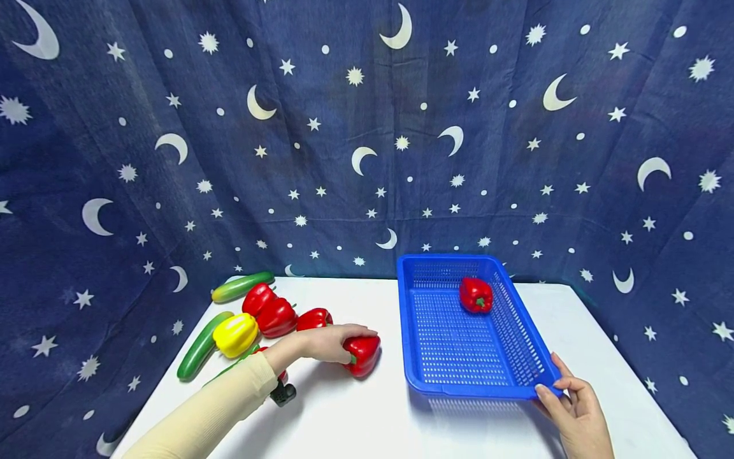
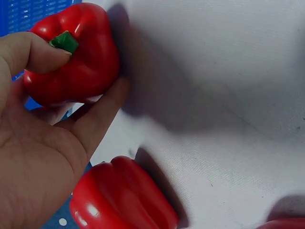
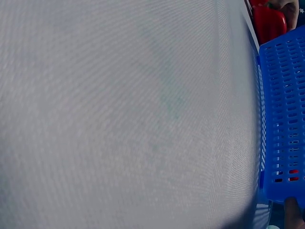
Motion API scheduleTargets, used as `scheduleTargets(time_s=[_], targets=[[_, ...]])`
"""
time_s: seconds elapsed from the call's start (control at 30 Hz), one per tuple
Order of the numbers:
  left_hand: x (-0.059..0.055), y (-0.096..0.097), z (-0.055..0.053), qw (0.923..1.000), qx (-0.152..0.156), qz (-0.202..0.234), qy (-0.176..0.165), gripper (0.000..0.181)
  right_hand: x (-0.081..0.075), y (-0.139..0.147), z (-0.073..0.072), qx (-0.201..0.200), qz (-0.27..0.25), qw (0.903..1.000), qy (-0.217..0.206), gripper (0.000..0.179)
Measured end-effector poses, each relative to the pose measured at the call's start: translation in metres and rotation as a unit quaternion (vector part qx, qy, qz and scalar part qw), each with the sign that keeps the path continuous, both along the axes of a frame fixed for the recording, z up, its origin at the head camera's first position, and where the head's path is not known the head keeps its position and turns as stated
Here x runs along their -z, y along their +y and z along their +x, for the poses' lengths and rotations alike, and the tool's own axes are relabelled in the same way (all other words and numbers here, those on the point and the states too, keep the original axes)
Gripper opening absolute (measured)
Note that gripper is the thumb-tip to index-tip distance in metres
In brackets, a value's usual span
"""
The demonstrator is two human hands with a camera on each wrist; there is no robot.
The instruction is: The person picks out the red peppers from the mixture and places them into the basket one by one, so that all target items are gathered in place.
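Note:
My left hand [image 1: 329, 343] grips a red bell pepper [image 1: 365, 357] left of the blue basket. The left wrist view shows the thumb against the green stem of this red bell pepper [image 2: 95, 67] and fingers round its side. My right hand [image 1: 576, 408] holds the near right corner of the blue plastic basket [image 1: 482, 390], thumb on the rim. Inside the basket, toward the far right, lies another red bell pepper [image 1: 476, 295]. In the right wrist view the basket's perforated wall [image 3: 281, 109] shows at the right edge, with a fingertip [image 3: 294, 214] below it.
Beyond the left forearm lie more red peppers [image 1: 277, 317], a yellow pepper [image 1: 236, 335] and two cucumbers, one at the back [image 1: 243, 287] and one at the left [image 1: 203, 345]. The forearm partly hides a slim green item [image 1: 232, 365]. A starry blue curtain [image 1: 355, 178] surrounds the white table [image 1: 367, 421].

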State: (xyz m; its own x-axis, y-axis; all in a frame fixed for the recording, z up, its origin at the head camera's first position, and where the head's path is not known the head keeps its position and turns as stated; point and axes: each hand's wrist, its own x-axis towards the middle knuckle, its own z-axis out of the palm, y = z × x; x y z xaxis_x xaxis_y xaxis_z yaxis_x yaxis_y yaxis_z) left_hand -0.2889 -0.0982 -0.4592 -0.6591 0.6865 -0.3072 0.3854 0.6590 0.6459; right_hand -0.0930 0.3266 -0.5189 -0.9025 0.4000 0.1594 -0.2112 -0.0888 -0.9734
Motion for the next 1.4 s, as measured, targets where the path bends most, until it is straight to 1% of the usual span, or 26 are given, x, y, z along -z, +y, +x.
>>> scheduleTargets(time_s=[0.13, 0.43, 0.6, 0.8, 0.97, 1.17, 1.27, 1.4], targets=[[-0.001, 0.000, 0.001, 1.0000, -0.007, 0.001, -0.001, 0.071, -0.001, -0.001, 0.000, 0.002, -0.001, 1.0000, -0.001, 0.029], [0.001, 0.001, 0.002, 0.9999, -0.015, 0.005, 0.002, 0.073, -0.002, -0.001, -0.001, 0.006, 0.001, 0.9999, -0.011, 0.031], [0.002, 0.000, 0.002, 0.9999, -0.015, 0.006, 0.004, 0.073, -0.003, -0.001, 0.000, 0.002, -0.004, 1.0000, 0.000, 0.029], [0.001, -0.001, 0.004, 0.9996, -0.028, 0.010, 0.002, 0.073, -0.001, 0.000, 0.000, -0.004, -0.003, 0.9999, 0.014, 0.027], [0.002, -0.001, 0.005, 0.9993, -0.033, 0.016, 0.004, 0.072, -0.001, 0.000, 0.000, -0.003, -0.003, 0.9999, 0.010, 0.027], [0.005, -0.002, 0.005, 0.9988, -0.039, 0.028, 0.008, 0.074, -0.001, 0.001, -0.001, -0.004, -0.003, 1.0000, 0.008, 0.027], [0.008, -0.003, 0.006, 0.9982, -0.046, 0.038, 0.001, 0.074, 0.000, 0.000, 0.000, -0.008, -0.004, 0.9998, 0.018, 0.026], [0.011, -0.003, 0.008, 0.9964, -0.058, 0.058, -0.021, 0.073, 0.001, 0.000, 0.002, -0.016, -0.004, 0.9992, 0.036, 0.025]])
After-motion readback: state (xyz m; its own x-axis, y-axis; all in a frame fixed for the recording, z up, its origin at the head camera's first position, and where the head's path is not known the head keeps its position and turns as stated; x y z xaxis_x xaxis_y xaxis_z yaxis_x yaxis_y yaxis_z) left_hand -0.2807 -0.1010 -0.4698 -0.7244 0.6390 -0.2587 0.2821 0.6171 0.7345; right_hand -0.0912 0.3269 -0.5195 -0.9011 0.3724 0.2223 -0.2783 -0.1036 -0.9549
